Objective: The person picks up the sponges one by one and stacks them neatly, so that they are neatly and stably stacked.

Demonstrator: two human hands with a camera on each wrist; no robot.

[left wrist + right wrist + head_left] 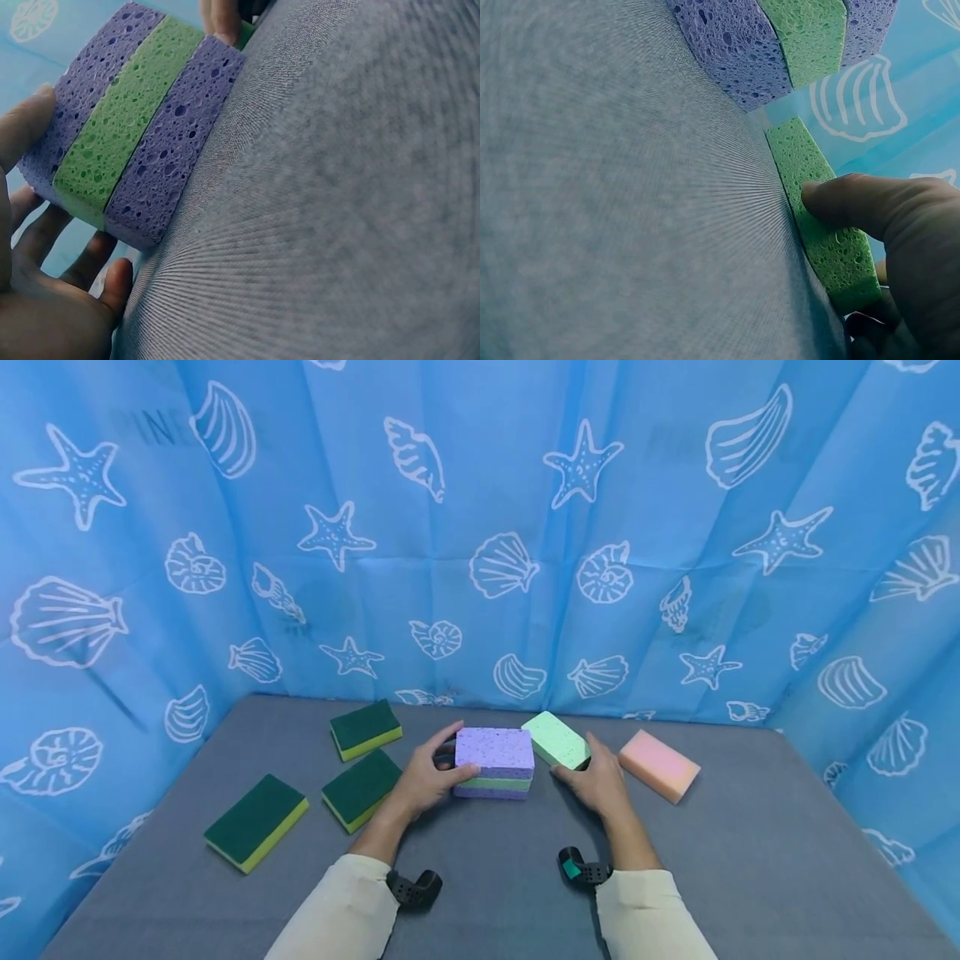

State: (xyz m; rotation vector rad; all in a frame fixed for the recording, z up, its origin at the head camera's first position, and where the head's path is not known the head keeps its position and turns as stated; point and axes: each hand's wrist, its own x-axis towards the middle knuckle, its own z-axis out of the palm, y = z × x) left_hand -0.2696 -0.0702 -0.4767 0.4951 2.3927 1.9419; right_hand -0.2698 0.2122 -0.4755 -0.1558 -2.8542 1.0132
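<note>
In the head view, a purple sponge (495, 749) lies on top of a stack, above a light green sponge (495, 784) and a lower purple sponge (491, 793). At the stack's left end, my left hand (426, 777) holds the upper purple sponge, thumb on its front and fingers behind the corner; the lower fingers spread loosely in the left wrist view. My right hand (596, 774) grips the near right end of another light green sponge (553, 737), which lies flat just right of the stack. Its thumb (832, 199) presses the long side; the other fingers are mostly hidden.
A peach sponge (660, 765) lies right of my right hand. Left of the stack are three dark green and yellow scouring sponges (255, 818), (366, 727), (362, 787). Grey cloth covers the table (495, 877); a blue shell-print curtain (480, 527) encloses its back and sides.
</note>
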